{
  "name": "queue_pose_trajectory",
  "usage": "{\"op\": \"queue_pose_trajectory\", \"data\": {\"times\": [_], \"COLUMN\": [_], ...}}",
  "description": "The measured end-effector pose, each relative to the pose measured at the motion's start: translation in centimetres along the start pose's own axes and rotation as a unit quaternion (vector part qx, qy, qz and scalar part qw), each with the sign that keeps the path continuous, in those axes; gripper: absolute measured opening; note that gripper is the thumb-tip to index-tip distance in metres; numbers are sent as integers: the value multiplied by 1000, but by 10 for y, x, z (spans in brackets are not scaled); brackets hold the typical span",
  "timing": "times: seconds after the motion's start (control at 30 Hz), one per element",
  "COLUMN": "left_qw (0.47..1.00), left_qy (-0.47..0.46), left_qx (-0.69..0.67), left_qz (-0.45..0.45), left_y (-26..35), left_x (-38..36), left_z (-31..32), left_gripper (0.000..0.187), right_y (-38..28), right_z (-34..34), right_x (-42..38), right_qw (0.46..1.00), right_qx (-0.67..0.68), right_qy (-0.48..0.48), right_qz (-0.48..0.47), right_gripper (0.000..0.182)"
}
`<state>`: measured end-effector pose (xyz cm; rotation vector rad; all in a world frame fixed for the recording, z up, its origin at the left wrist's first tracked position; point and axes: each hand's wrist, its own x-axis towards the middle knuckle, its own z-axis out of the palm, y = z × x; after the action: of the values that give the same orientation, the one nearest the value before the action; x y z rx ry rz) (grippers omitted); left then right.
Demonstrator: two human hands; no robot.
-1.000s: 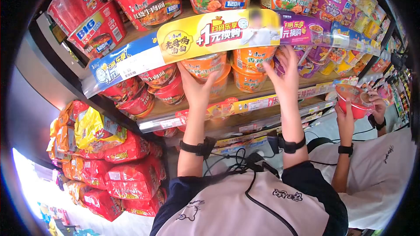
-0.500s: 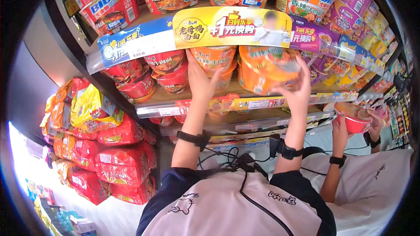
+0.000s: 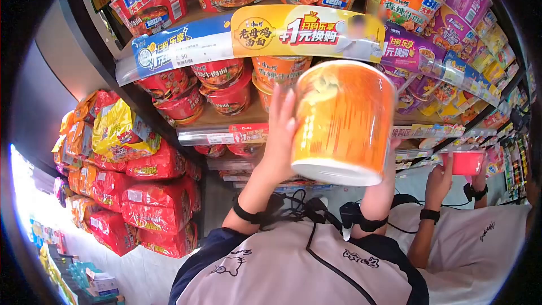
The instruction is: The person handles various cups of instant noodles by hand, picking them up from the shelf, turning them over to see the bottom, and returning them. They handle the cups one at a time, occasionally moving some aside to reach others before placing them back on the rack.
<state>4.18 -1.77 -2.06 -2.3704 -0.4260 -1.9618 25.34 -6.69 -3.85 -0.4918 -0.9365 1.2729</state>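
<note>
Okay, orange tub [image 3: 343, 124] off the shelf [image 3: 248, 119], up in mid-air!
Lifting out looks done; it's tilted slightly in front of the shelf, not set down anywhere. The left hand [image 3: 278, 135] is loosely open, fingers spread at the tub's near-left wall; the right hand [image 3: 394, 144], mostly hidden behind, seems to support it, though I can't tell how far it's closed.

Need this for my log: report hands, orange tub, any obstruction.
Left hand, fingers extended beside orange tub. Right hand mostly hidden behind it, grip unclear. Tub clear of shelf, blocking the view behind.
</note>
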Motion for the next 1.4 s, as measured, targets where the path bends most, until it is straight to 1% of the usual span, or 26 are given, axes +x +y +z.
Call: {"op": "queue_pose_trajectory", "data": {"times": [0.03,0.07,0.13,0.17,0.23,0.3,0.37,0.4,0.47,0.57,0.63,0.7,0.77,0.8,0.87,0.93,1.03,1.13,1.23,1.4], "left_qw": [999,994,970,965,953,945,964,975,976,955,952,939,911,884,848,847,859,860,850,855], "left_qy": [8,9,15,30,61,34,31,35,37,20,0,13,-2,-22,-53,-80,-136,-181,-205,-230], "left_qx": [-44,-94,-190,-202,-227,-243,-203,-184,-186,-225,-219,-272,-296,-292,-288,-286,-268,-249,-244,-221], "left_qz": [-21,-64,-149,-163,-189,-218,-167,-121,-112,-193,-215,-210,-287,-365,-442,-441,-416,-406,-419,-409], "left_y": [6,11,19,24,34,39,38,32,31,40,44,42,48,61,65,59,52,48,49,49], "left_x": [4,7,11,12,14,16,19,12,6,2,5,2,6,12,16,16,21,21,21,21], "left_z": [-4,-11,-28,-32,-42,-57,-60,-57,-57,-61,-64,-59,-61,-67,-71,-72,-76,-77,-78,-79], "left_gripper": [86,94,111,114,121,121,119,119,120,122,125,128,131,133,134,134,133,131,129,127], "right_y": [7,6,0,10,-9,-14,-8,-7,-7,-10,-13,-17,-26,-25,-20,-15,-11,-14,-15,-17], "right_z": [0,15,41,34,49,47,35,36,37,41,45,55,72,71,62,49,45,46,43,48], "right_x": [-3,-7,-12,-18,-26,-29,-31,-31,-30,-28,-27,-26,-27,-27,-27,-26,-26,-25,-21,-17], "right_qw": [999,999,990,982,971,961,955,955,956,956,956,955,964,964,960,947,952,954,952,955], "right_qx": [16,-12,-110,-176,-213,-227,-218,-213,-203,-190,-196,-216,-202,-200,-202,-234,-223,-217,-222,-238], "right_qy": [-21,-45,-84,-55,-104,-144,-174,-181,-193,-210,-211,-200,-170,-170,-186,-208,-201,-189,-201,-176], "right_qz": [19,23,16,35,40,61,104,98,88,72,59,43,28,30,47,71,61,88,52,-5], "right_gripper": [53,49,40,36,32,29,27,26,26,26,26,26,27,27,29,33,34,36,37,41]}}
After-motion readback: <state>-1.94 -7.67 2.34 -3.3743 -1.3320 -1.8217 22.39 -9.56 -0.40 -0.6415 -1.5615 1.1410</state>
